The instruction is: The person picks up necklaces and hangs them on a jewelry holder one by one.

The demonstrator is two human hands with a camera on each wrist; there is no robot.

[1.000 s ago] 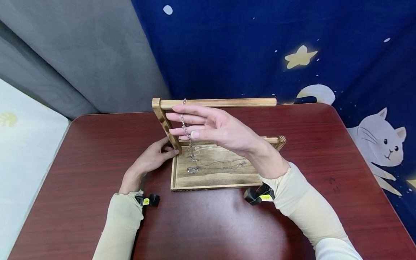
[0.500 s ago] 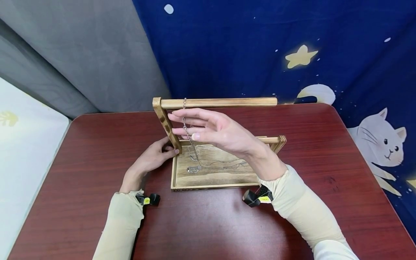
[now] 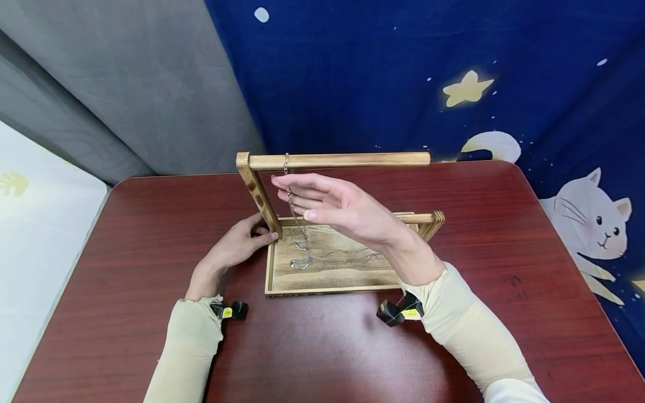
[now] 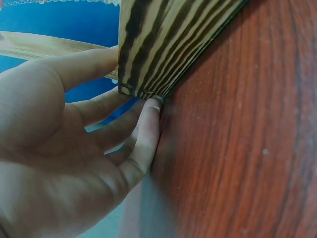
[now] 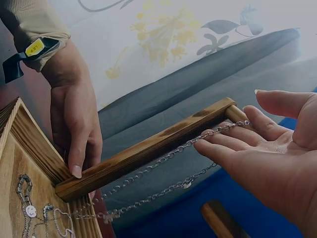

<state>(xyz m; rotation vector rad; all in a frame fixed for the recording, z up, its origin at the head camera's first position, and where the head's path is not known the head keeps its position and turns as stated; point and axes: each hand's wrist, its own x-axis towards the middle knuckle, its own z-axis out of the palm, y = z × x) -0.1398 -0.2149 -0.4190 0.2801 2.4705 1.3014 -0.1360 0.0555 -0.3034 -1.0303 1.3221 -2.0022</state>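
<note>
A wooden jewelry stand has an upright post at its left, a top bar and a shallow tray. My left hand grips the stand at the post's foot, thumb on the near side and fingers behind. From the bar's left part hangs a silver chain necklace, both strands dropping toward the tray. My right hand is beside it below the bar, fingers nearly straight and touching the chain in the right wrist view. Its palm and fingers hide part of the tray.
Silver chains lie across the tray, among them a bracelet of squarish links. A lower bar with a slanted support stands at the tray's back right. The dark red table surrounds the stand, with curtains behind.
My right hand has shifted a little to the right and down, away from the post. More of the chain shows below the bar. My left hand has stayed put.
</note>
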